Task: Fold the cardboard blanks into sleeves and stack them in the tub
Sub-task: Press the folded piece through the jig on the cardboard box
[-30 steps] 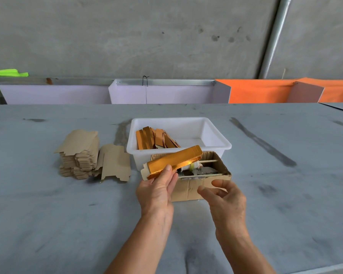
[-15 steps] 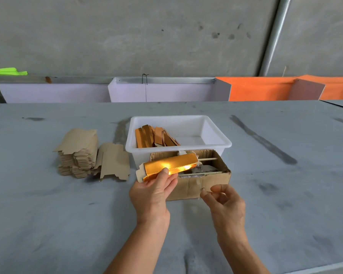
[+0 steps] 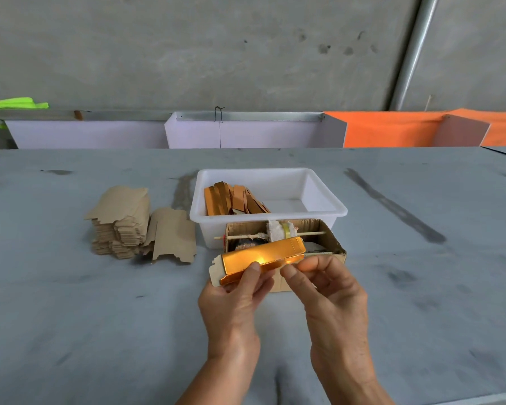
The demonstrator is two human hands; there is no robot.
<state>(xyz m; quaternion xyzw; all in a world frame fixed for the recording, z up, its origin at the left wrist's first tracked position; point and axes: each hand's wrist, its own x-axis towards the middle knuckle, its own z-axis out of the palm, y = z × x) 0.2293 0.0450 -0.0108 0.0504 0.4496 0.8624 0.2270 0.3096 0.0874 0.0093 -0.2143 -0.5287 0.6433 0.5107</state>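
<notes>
Left hand (image 3: 234,299): the palm and fingers are hidden behind its back and beneath the gold sleeve (image 3: 260,260); only the thumb tip is seen on the foil.
Right hand (image 3: 330,290): whether its fingertips touch the sleeve cannot be told.
Both forearms: cut off by the bottom edge.
Cardboard box (image 3: 330,238): its near wall is largely covered by the sleeve and hands; the contents are too jumbled to identify.
White tub (image 3: 327,206): its near wall is partly hidden by the box.
Folded sleeves in the tub (image 3: 231,200): their number cannot be counted.
Green cloth (image 3: 12,105): cut off by the left edge.
</notes>
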